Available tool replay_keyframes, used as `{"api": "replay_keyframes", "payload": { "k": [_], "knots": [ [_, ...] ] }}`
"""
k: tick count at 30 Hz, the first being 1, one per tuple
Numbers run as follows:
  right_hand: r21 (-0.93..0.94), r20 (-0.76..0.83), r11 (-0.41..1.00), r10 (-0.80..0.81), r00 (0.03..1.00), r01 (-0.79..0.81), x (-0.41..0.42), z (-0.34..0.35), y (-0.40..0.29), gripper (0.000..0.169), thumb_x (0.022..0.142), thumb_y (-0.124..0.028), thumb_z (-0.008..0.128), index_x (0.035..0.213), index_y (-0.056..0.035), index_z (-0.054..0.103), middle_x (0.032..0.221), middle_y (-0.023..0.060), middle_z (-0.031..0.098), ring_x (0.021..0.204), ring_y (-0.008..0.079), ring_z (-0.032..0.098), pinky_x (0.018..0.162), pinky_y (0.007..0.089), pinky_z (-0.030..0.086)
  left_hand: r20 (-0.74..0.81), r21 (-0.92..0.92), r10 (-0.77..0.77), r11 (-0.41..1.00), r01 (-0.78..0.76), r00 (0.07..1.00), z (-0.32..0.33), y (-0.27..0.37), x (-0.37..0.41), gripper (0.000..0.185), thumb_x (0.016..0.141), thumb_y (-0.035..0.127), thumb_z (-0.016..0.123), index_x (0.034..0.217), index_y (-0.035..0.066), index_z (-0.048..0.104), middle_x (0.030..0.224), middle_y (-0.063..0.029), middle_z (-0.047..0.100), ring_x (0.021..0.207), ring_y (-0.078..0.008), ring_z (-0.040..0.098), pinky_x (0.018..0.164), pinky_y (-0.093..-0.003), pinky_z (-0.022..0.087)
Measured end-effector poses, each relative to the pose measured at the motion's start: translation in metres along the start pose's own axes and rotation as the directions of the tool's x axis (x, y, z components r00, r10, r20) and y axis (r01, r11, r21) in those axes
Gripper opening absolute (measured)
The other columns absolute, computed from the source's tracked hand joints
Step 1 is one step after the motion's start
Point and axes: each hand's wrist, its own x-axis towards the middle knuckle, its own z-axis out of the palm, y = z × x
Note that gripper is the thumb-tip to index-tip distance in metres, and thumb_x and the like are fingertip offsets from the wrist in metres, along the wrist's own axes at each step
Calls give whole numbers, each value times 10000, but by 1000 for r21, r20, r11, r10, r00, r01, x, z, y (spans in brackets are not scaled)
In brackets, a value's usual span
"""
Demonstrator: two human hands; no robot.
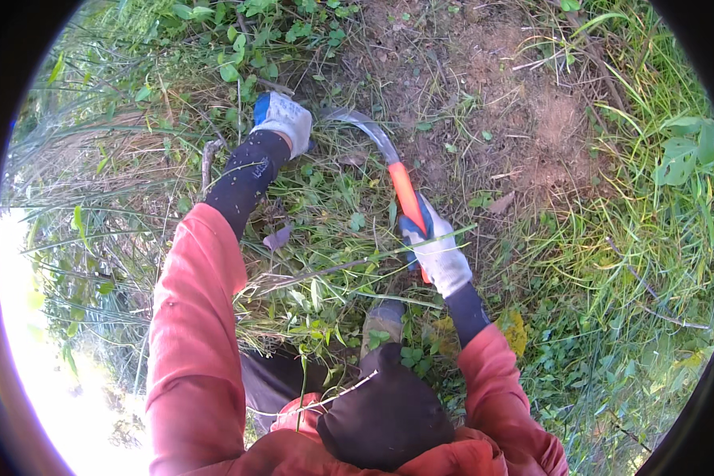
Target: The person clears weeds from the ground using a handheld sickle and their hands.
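Observation:
My right hand (437, 247), in a white and blue work glove, is closed around the orange handle of a sickle (406, 190). Its curved metal blade points up and to the left, with the tip close to my left hand (282, 122). That hand wears the same kind of glove and is curled low among the grass and weeds (327, 178). Its fingers are turned away, so what lies inside them is hidden. A long green stem (387, 257) crosses in front of my right glove.
Bare brown soil (500, 119) lies at the upper right, with tall grass (648, 238) beyond it. Leafy plants (232, 59) and a short cut-looking woody stub (209, 160) stand at the left. My boot (384, 324) is on the ground below.

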Motion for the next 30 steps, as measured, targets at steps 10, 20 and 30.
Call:
{"api": "replay_keyframes", "payload": {
  "k": [10,20,30],
  "knots": [
    [67,81,986,-156,985,150,-87,-17,97,540,845,-62,628,1351,-39,439,805,38,601,620,86,551,554,253,472,-332,-243,7,966,-92,943,51,32,-164,246,742,229,672,928,73,630,851,-121,624,986,-315,577,873,-493,402],
    [246,120,969,-56,991,25,-142,-20,78,653,809,40,519,1430,-73,351,893,57,612,671,76,550,608,249,495,-79,-283,-93,957,68,993,82,58,-242,515,713,215,643,1196,60,553,1165,-129,606,1180,-298,516,901,-465,376],
    [196,78,968,-175,981,158,-140,12,136,679,799,18,594,1421,-5,323,1108,114,606,903,168,622,847,282,494,-654,-613,-293,746,-261,698,-34,112,-143,598,791,251,698,1277,-10,465,1247,-222,532,1152,-380,508,974,-417,417]
  ]
}}
